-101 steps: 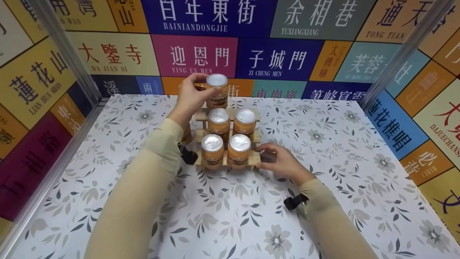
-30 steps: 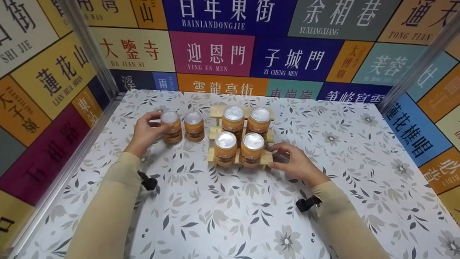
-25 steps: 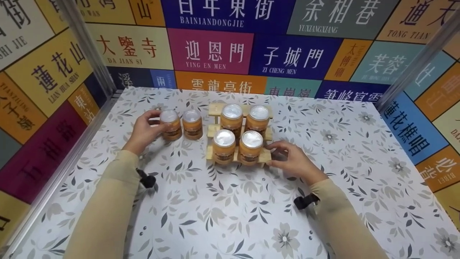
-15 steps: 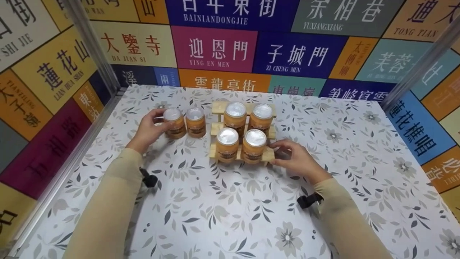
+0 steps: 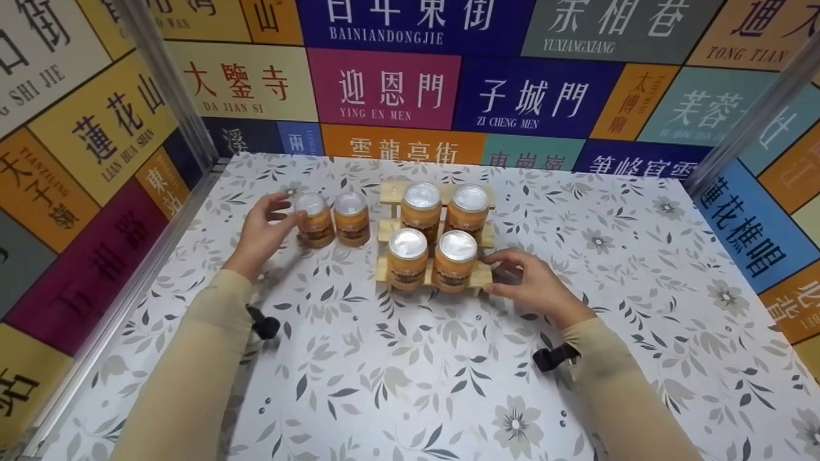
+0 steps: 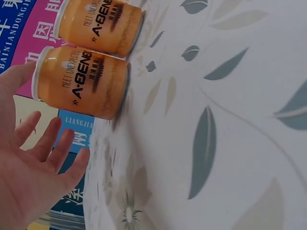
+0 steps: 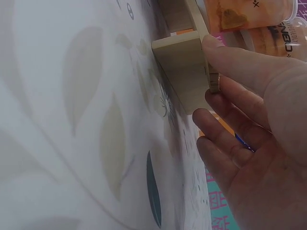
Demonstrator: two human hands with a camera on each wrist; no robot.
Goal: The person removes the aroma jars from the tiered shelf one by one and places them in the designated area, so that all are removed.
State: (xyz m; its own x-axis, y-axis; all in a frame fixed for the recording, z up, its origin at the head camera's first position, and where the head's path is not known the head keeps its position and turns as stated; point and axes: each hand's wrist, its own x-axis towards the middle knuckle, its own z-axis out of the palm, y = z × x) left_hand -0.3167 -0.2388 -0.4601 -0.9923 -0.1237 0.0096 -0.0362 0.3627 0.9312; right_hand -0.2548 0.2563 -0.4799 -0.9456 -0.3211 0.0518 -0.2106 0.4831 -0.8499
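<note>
My left hand (image 5: 261, 232) is beside an orange jar (image 5: 316, 229) that stands upright on the table. In the left wrist view its thumb (image 6: 21, 76) is by the lid and the other fingers are spread away from the jar. A second jar (image 5: 352, 227) stands close on the right of the first. My right hand (image 5: 532, 282) pinches the right end of the wooden tiered stand (image 5: 480, 276), thumb on top of the board and fingertips below. On the stand, two foil-topped jars (image 5: 408, 262) sit on the front step and two more jars (image 5: 420, 208) behind them.
The table (image 5: 410, 384) has a white cloth with grey leaves and flowers. Panels with printed signs (image 5: 384, 89) rise behind it and at both sides. Metal posts (image 5: 173, 89) stand at the corners. The stand's top step (image 5: 391, 191) lies behind the rear jars.
My left hand has brought a jar from the stand's top step down to the table on the left, and its fingers have since come off it. The right hand stays at the stand.
</note>
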